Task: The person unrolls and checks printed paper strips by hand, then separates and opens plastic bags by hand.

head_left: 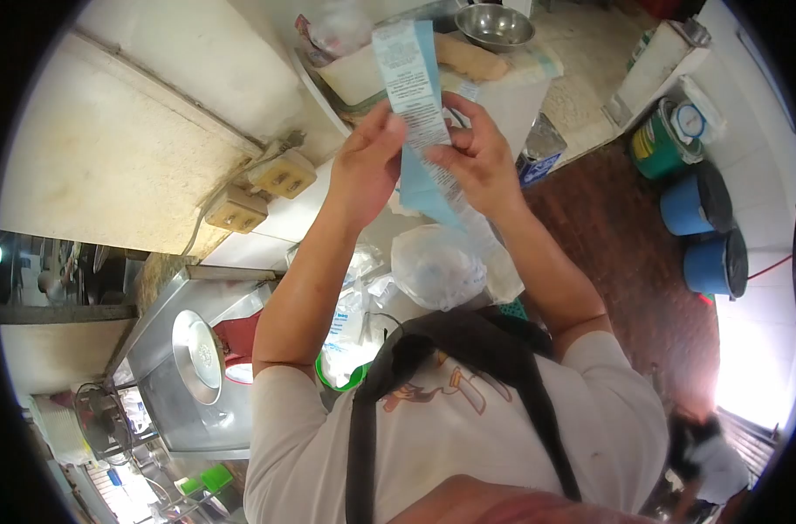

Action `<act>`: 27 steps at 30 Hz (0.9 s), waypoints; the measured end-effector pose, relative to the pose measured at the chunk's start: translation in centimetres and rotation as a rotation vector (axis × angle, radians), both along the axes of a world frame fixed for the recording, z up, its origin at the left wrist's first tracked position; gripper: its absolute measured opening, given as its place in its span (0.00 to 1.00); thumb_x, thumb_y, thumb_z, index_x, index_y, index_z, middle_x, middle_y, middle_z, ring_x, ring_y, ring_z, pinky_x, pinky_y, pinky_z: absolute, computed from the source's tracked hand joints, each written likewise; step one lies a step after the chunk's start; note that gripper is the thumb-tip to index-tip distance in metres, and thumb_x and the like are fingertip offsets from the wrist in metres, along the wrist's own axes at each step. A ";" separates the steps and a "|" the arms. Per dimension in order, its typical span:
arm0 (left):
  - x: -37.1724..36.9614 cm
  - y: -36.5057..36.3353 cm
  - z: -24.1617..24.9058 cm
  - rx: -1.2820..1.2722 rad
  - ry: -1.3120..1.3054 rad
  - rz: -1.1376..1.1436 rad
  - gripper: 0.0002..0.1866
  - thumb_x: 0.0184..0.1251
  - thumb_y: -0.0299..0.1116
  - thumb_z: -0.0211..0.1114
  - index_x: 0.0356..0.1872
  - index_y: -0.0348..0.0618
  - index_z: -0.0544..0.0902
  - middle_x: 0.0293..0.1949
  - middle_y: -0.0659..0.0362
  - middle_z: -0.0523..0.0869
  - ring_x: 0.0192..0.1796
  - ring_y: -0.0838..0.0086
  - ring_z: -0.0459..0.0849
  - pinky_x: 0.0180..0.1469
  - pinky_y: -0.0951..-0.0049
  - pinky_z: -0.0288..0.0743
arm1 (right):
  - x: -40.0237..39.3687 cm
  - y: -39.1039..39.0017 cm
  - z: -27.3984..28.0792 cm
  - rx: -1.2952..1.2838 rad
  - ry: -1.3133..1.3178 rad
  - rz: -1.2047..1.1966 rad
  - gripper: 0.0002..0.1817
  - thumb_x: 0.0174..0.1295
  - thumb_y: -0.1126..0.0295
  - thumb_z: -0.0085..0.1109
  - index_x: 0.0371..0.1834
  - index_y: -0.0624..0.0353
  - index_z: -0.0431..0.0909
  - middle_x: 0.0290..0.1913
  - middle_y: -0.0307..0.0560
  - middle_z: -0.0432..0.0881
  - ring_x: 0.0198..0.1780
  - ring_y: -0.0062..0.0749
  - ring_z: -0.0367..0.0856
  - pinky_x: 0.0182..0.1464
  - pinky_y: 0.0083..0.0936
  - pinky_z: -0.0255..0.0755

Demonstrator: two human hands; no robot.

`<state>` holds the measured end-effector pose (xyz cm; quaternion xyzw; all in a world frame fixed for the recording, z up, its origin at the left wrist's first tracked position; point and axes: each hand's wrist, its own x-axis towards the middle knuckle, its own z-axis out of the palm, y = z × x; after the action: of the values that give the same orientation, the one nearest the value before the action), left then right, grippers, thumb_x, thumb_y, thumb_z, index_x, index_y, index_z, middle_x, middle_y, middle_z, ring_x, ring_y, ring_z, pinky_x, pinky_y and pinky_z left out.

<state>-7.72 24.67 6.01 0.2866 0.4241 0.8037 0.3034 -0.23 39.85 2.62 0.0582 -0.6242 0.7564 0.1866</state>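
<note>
Two long printed paper slips, one white (407,74) and one light blue (426,188), hang overlapped between my hands, with their upper ends raised. My left hand (368,162) pinches their left edge. On the right edge, my right hand (478,157) holds them between thumb and fingers. Below the slips sits a knotted, cloudy white plastic bag (437,266). The small print on the slips is too fine to read.
A metal bowl (494,26) stands on the far counter. Wall outlets (284,175) are at the left, above a steel counter with a round dish (197,356). Blue buckets (684,210) and a green bucket (658,144) line the right wall. A person (717,463) is at lower right.
</note>
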 end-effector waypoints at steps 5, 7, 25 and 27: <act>0.2 1.0 -1.7 -0.170 -0.026 0.104 0.18 0.74 0.30 0.63 0.61 0.36 0.78 0.49 0.58 0.87 0.50 0.74 0.85 0.55 0.72 0.78 | 0.0 1.3 -1.3 0.055 -0.121 0.014 0.23 0.67 0.75 0.64 0.64 0.66 0.71 0.42 0.48 0.88 0.42 0.23 0.84 0.48 0.19 0.75; 0.2 1.3 -1.9 -0.157 -0.010 0.197 0.17 0.71 0.29 0.66 0.58 0.36 0.79 0.46 0.57 0.88 0.46 0.73 0.86 0.52 0.71 0.80 | 0.1 1.6 -2.2 0.143 -0.129 -0.042 0.18 0.68 0.74 0.62 0.59 0.67 0.75 0.41 0.47 0.88 0.41 0.23 0.85 0.46 0.20 0.77; -5.3 -4.8 1.2 -0.632 1.016 0.515 0.19 0.70 0.24 0.57 0.61 0.35 0.75 0.46 0.52 0.87 0.47 0.63 0.87 0.55 0.68 0.78 | 3.9 11.1 -1.8 -0.585 0.324 0.028 0.09 0.72 0.71 0.57 0.50 0.63 0.77 0.32 0.47 0.82 0.32 0.36 0.80 0.37 0.32 0.77; -5.2 -4.4 2.1 -0.854 1.151 0.660 0.18 0.63 0.17 0.56 0.54 0.36 0.79 0.43 0.50 0.90 0.44 0.58 0.89 0.51 0.68 0.79 | 4.4 12.2 -2.0 -0.438 0.413 0.178 0.10 0.70 0.70 0.59 0.49 0.64 0.78 0.30 0.48 0.82 0.31 0.37 0.80 0.36 0.33 0.76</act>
<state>-12.96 20.31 8.12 0.3755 0.8497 0.3451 -0.1340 4.14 52.09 0.64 0.2236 -0.3878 0.8584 0.2506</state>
